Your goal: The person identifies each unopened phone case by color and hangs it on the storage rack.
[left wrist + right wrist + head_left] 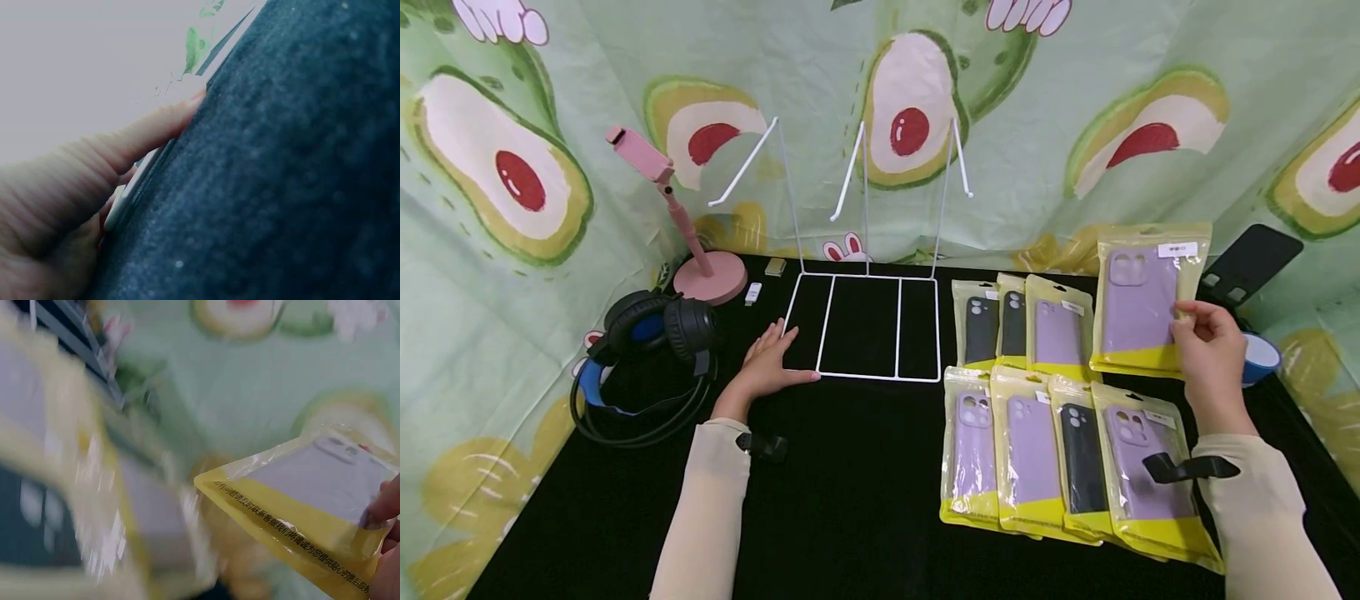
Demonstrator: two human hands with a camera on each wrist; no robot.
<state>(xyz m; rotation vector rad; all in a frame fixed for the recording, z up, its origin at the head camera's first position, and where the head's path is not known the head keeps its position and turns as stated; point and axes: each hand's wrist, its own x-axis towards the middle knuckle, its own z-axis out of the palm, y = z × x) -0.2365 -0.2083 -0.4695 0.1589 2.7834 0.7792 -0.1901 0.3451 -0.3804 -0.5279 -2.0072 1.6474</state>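
Note:
My right hand (1213,354) pinches the right edge of a clear-and-yellow bag holding a purple phone case (1138,300). In the right wrist view the bagged phone case (312,487) is tilted, with dark print on its yellow band. At the near left corner of a white wire display rack (880,379), my left hand (763,362) rests with fingers spread and thumb on the front bar. The left wrist view shows the thumb of that hand (150,134) lying along the rack's bar (128,194). Three hooks stick out at the rack's top; nothing hangs on them.
Several bagged phone cases (1030,450), purple and black, lie in two overlapping rows on the right. Headphones (647,333), a pink stand (711,279) and a white USB stick (753,293) sit left. A black stand (1255,258) and a blue-and-white roll (1262,354) are far right.

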